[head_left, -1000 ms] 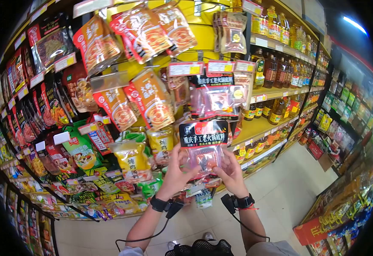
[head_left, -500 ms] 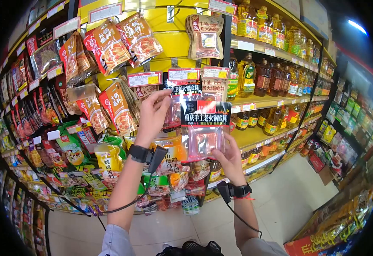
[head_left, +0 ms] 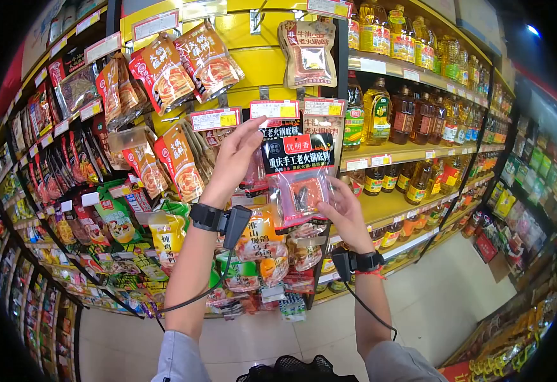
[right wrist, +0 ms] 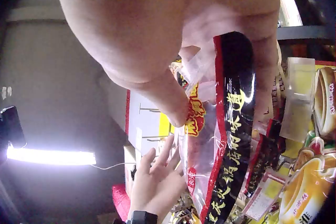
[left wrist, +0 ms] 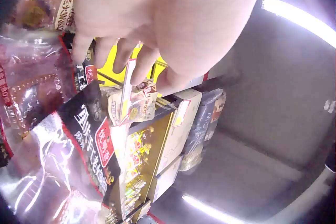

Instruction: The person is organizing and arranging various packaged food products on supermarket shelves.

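Note:
My right hand (head_left: 345,213) grips a clear packet of hotpot base (head_left: 299,184) with a black top and a reddish block inside. Its thumb lies across the packet's front, the fingers behind it. In the right wrist view the packet's black-and-red edge (right wrist: 231,129) hangs below the palm. My left hand (head_left: 237,159) is raised just left of the packet, fingers extended near a red-and-white price tag (head_left: 274,109). Below that tag hang matching packets (head_left: 253,170), partly hidden by the held one. In the left wrist view, the fingers (left wrist: 126,56) overlap the tag holder and hanging packet tops.
Orange sauce pouches (head_left: 164,73) hang from hooks on the yellow back panel (head_left: 253,60) at left. A brown hotpot packet (head_left: 308,54) hangs above. Oil bottles (head_left: 402,114) line shelves at right. Yellow and green soup packs (head_left: 259,229) sit lower, above the tiled floor (head_left: 227,347).
Both hands were at the packet a second ago. My left hand has left it and risen beside the price tags, its fingers straightening. The right hand has lifted the packet nearer the hanging ones.

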Demonstrator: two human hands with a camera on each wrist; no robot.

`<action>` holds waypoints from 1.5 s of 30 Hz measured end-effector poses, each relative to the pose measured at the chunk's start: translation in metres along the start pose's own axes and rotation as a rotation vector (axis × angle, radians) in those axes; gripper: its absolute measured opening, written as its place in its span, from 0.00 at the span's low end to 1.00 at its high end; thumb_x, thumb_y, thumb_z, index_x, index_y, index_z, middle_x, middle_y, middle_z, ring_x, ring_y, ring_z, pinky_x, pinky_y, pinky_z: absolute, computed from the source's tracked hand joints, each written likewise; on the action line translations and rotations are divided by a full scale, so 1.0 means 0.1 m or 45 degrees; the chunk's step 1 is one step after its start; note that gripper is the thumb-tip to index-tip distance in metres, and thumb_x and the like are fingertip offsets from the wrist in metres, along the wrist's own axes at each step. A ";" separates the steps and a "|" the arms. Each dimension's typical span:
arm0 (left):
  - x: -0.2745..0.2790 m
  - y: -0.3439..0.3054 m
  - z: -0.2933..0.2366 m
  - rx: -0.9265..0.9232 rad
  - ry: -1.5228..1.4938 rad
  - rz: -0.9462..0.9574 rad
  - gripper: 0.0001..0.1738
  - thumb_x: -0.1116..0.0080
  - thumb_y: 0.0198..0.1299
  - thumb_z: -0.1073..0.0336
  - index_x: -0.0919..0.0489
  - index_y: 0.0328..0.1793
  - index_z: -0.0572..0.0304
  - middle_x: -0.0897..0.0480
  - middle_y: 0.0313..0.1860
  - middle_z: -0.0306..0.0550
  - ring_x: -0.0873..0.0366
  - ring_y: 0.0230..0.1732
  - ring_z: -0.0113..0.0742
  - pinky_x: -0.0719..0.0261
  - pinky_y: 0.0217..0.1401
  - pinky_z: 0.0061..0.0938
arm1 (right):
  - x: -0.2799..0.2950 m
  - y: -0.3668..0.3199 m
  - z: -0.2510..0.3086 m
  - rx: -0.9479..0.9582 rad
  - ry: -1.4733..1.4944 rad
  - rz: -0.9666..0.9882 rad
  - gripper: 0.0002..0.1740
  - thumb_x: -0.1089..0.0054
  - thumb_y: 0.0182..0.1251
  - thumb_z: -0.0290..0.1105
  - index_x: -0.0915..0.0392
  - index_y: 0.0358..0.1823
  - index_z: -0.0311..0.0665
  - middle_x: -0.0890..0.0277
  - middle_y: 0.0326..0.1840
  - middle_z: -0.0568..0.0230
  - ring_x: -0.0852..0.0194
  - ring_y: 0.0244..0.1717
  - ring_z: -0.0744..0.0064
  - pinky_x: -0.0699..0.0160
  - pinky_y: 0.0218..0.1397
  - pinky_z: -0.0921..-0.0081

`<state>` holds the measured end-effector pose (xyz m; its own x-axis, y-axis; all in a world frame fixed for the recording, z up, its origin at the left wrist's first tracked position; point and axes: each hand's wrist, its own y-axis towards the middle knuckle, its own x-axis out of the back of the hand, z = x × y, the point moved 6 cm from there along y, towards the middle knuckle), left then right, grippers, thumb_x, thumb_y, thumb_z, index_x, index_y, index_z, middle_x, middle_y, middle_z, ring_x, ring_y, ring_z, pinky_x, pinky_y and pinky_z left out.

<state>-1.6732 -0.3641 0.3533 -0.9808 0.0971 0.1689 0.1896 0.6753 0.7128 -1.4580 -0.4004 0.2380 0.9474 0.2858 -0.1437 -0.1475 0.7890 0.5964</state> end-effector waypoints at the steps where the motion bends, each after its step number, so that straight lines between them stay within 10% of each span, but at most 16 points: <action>1: 0.00 0.01 -0.06 0.002 0.000 0.001 0.23 0.51 0.71 0.58 0.29 0.68 0.59 0.24 0.62 0.38 0.28 0.50 0.19 0.32 0.56 0.18 | 0.01 0.02 0.01 -0.008 -0.024 0.011 0.32 0.42 0.65 0.20 0.44 0.69 0.32 0.25 0.57 0.56 0.27 0.56 0.74 0.27 0.59 0.75; 5: 0.03 0.11 -0.15 0.045 -0.036 0.034 0.24 0.53 0.71 0.59 0.31 0.71 0.57 0.25 0.65 0.41 0.43 0.26 0.09 0.40 0.32 0.07 | -0.11 0.15 0.14 0.016 -0.011 0.050 0.31 0.43 0.66 0.20 0.44 0.69 0.32 0.25 0.57 0.55 0.27 0.56 0.74 0.27 0.59 0.77; 9: 0.08 0.17 -0.16 -0.003 -0.009 0.044 0.24 0.56 0.72 0.61 0.33 0.72 0.58 0.28 0.67 0.51 0.29 0.49 0.17 0.32 0.52 0.13 | -0.24 0.33 0.19 0.006 -0.045 0.037 0.30 0.42 0.66 0.21 0.42 0.68 0.30 0.22 0.53 0.56 0.26 0.52 0.77 0.25 0.55 0.77; 11: 0.11 0.21 -0.15 -0.191 0.091 -0.005 0.23 0.56 0.71 0.63 0.31 0.69 0.66 0.28 0.67 0.53 0.34 0.70 0.38 0.41 0.71 0.27 | -0.28 0.45 0.19 0.035 -0.091 0.015 0.29 0.39 0.65 0.24 0.38 0.65 0.28 0.21 0.50 0.58 0.25 0.49 0.78 0.25 0.52 0.79; 45: -0.18 -0.36 0.06 -0.337 0.644 -0.103 0.24 0.49 0.61 0.74 0.28 0.66 0.64 0.31 0.69 0.57 0.41 0.75 0.51 0.42 0.74 0.37 | -0.46 0.51 0.01 0.172 -0.177 -0.270 0.20 0.38 0.64 0.24 0.32 0.56 0.28 0.21 0.49 0.56 0.23 0.47 0.76 0.24 0.49 0.79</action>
<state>-1.6630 -0.3856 0.3207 -0.8616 -0.3528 0.3649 0.1835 0.4537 0.8721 -1.5087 -0.3743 0.2757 0.9843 0.0377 -0.1726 0.0883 0.7410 0.6656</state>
